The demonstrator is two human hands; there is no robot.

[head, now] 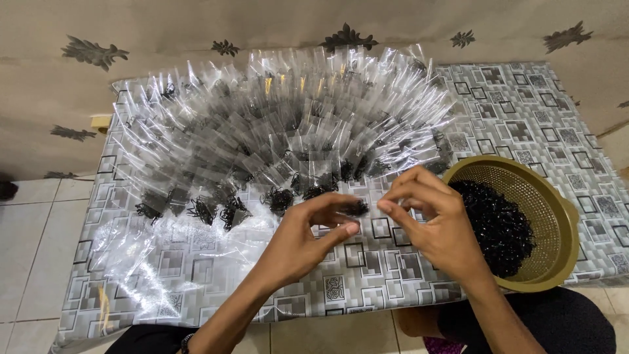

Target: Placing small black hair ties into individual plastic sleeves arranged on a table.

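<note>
On the low table (524, 111), covered in a grey square-patterned cloth, the person's two hands meet just above the front middle. The left hand (308, 229) pinches a small bunch of black elastic bands (357, 208) between thumb and fingers. The right hand (432, 216) has its fingertips drawn together just beside that bunch; whether it grips anything cannot be told. Behind the hands, a wide fan of clear plastic bags (288, 124) lies overlapping, many with a dark clump of bands at the near end. To the right, touching the table's edge, sits an olive-green colander (557, 216) holding a heap of loose black bands (498, 226). Pale floor tiles (33, 249) show at left.
</note>
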